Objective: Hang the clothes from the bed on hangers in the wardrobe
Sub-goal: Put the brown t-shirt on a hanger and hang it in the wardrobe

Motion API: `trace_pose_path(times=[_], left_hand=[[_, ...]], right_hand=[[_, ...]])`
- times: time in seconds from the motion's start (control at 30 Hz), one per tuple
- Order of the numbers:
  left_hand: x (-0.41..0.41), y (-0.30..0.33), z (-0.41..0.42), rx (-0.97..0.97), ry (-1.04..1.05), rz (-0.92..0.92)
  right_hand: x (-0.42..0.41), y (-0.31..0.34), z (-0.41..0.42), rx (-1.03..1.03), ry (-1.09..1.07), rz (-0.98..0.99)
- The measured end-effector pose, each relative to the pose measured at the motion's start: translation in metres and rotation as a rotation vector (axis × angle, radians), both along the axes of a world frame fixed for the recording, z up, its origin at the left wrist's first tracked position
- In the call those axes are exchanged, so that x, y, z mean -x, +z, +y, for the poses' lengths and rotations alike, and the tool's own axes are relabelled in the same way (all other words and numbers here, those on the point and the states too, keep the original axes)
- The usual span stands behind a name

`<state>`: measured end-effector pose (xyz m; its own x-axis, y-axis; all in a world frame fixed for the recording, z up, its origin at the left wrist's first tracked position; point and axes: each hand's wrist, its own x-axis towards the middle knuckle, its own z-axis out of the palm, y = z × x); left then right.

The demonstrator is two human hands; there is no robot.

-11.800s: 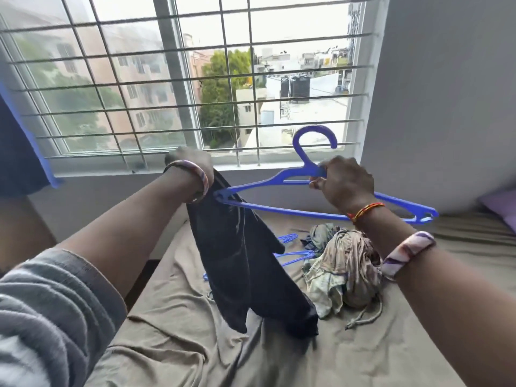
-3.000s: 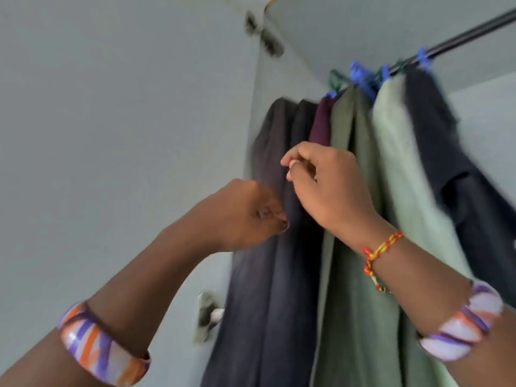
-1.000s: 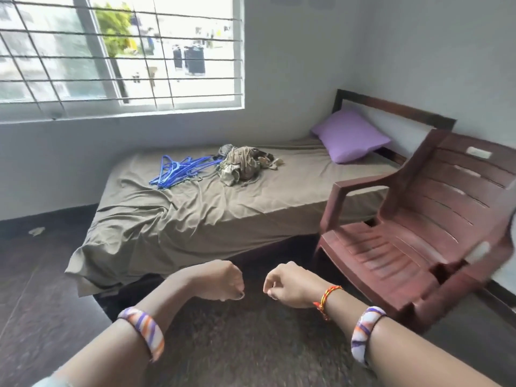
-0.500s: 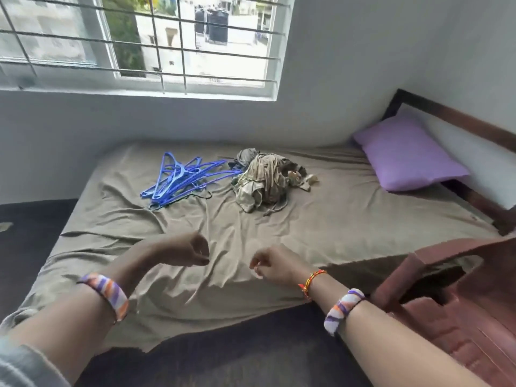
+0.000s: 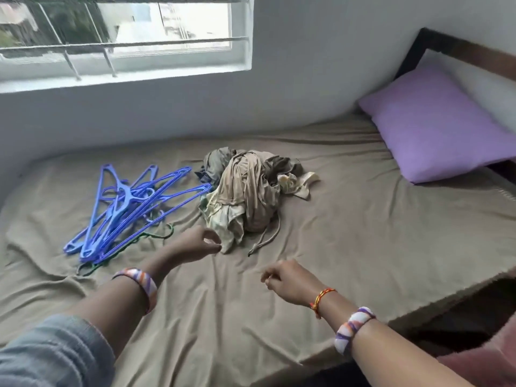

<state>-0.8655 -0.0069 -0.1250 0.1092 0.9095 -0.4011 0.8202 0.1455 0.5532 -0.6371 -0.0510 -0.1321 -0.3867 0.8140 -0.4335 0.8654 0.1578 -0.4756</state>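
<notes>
A crumpled pile of beige and grey-green clothes lies in the middle of the bed, which has a tan sheet. To its left is a heap of blue hangers, with a green one under them. My left hand hovers over the sheet just in front of the pile's near edge, fingers curled together and holding nothing. My right hand is lower and further right, loosely curled, also with nothing in it. The wardrobe is out of view.
A purple pillow rests at the bed's right end against a dark headboard. A barred window is in the wall behind the bed. Part of a reddish chair shows at the bottom right.
I have come closer to the bed. Both hands have moved forward over the sheet, the left one reaching the near edge of the clothes pile.
</notes>
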Motion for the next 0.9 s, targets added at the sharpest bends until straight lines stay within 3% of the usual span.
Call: trace_pose_path(times=[0.1,0.2,0.47,0.5,0.57,0.63,0.7,0.77,0.83,0.9], left_hand=[[-0.012,-0.027,0.066,0.112,0.015,0.064],[-0.027,-0.059,0.132,0.139,0.062,0.002],[-0.046,-0.134,0.222,0.324,0.222,-0.061],[-0.047,-0.134,0.223,0.282,0.239,-0.005],[-0.049,-0.133,0.225,-0.016,0.375,0.021],[-0.055,-0.117,0.218,-0.214,0.609,-0.195],[-0.057,-0.089,0.203,-0.127,0.692,-0.666],[-0.057,-0.058,0.179,0.184,0.416,-1.011],[-0.063,-0.034,0.151,0.626,-0.025,-1.023],[-0.068,-0.037,0.124,0.937,-0.369,-0.892]], right_hand=[[-0.017,-0.027,0.052,0.047,0.119,-0.183],[-0.035,-0.05,0.096,0.049,0.274,-0.337],[-0.071,-0.091,0.142,0.158,0.491,-0.486],[-0.075,-0.093,0.145,0.198,0.504,-0.502],[-0.08,-0.099,0.147,0.268,0.499,-0.514],[-0.082,-0.107,0.15,0.318,0.408,-0.472],[-0.078,-0.114,0.156,0.359,0.156,-0.29],[-0.064,-0.113,0.164,0.455,-0.295,0.109],[-0.045,-0.104,0.174,0.649,-0.815,0.614],[-0.028,-0.103,0.179,0.78,-1.074,0.92]])
